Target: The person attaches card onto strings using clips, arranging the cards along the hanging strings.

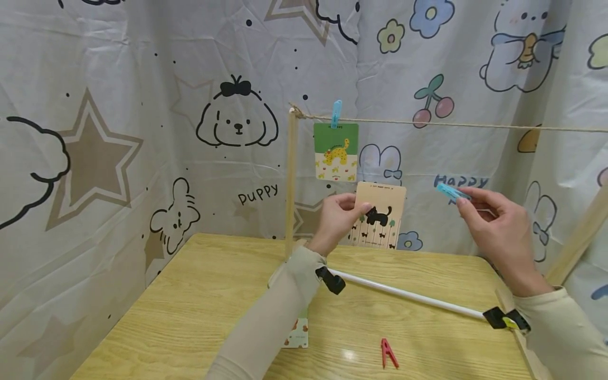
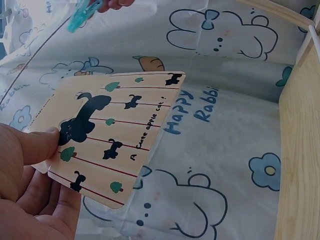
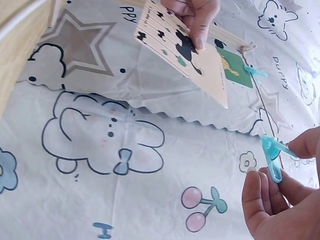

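Note:
My left hand (image 1: 338,219) pinches a peach card with a black cat (image 1: 378,215) by its left edge, thumb in front. The card is upright, below the string (image 1: 456,124). To the right, my right hand (image 1: 503,227) holds a light blue clothespin (image 1: 451,193) between thumb and fingers, apart from both card and string. The right wrist view shows this clothespin (image 3: 272,155) with its two handles spread. A green and cream card with a yellow leopard-like animal (image 1: 336,153) hangs from the string under another blue clothespin (image 1: 336,113).
A red clothespin (image 1: 388,353) lies on the wooden table (image 1: 190,306). Partly hidden by my left forearm is another card (image 1: 299,332). A wooden post (image 1: 290,184) carries the string, and a white rod (image 1: 408,293) runs low across the frame. Behind hangs a printed curtain (image 1: 228,184).

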Action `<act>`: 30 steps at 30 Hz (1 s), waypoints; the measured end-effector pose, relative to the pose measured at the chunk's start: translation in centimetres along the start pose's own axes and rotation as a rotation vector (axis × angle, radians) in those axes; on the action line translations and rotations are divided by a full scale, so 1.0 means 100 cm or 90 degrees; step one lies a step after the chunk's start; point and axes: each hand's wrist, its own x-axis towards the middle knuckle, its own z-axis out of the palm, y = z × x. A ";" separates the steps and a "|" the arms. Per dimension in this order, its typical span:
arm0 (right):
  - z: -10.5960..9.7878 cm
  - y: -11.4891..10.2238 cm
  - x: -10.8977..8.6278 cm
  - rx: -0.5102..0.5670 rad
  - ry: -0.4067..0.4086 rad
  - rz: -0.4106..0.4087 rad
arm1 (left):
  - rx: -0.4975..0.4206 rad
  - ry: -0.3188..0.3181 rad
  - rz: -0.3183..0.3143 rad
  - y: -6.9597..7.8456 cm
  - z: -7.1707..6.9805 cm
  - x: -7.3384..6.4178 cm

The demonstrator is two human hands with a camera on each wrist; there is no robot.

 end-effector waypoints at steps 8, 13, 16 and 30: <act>-0.004 -0.012 0.026 -0.001 0.003 -0.009 | -0.028 0.006 0.002 0.001 0.009 0.005; -0.004 -0.020 0.044 0.006 0.005 -0.009 | -0.031 0.012 0.018 0.002 0.014 0.008; -0.005 -0.025 0.056 0.021 0.014 -0.011 | -0.028 0.009 0.035 0.005 0.019 0.009; -0.016 -0.047 0.105 0.057 0.011 -0.015 | -0.011 0.002 0.035 0.028 0.036 0.016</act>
